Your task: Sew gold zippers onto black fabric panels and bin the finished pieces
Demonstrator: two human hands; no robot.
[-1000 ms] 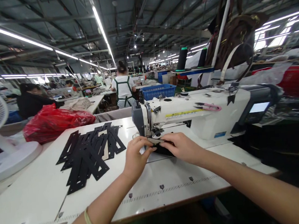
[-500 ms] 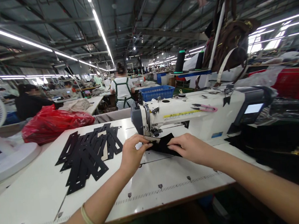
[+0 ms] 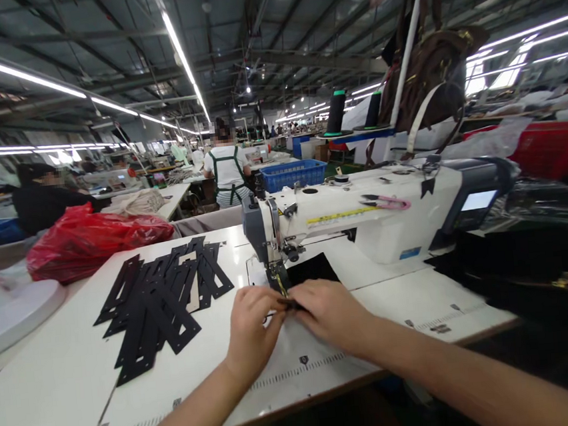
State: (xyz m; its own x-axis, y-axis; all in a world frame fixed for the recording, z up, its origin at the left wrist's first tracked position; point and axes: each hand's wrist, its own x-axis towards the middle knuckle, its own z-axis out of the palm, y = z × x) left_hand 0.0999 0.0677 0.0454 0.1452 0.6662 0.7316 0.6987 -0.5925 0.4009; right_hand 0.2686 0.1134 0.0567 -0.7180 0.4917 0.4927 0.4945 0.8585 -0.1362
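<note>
Just in front of the needle of a white sewing machine (image 3: 333, 201), my left hand (image 3: 255, 319) pinches the near edge of a black fabric piece (image 3: 314, 270). My right hand (image 3: 326, 313) grips the same edge, its fingertips close beside the left ones. Behind my right hand the rest of the piece lies flat on the machine bed, under the arm. My fingers hide most of the held edge. Left of the hands, a loose heap of black frame-shaped strips (image 3: 159, 299) rests on the white table (image 3: 221, 393).
A red plastic bag (image 3: 95, 238) and a white fan (image 3: 27, 311) stand at the left. Pink-handled thread snips (image 3: 388, 201) lie on the machine arm. Black thread cones (image 3: 337, 113) stand behind it, near a blue basket (image 3: 293, 174). A co-worker (image 3: 228, 165) is farther back.
Both hands have come nearer to me and closer together. The black piece has turned, with its free part now behind my right hand. The view has shifted slightly.
</note>
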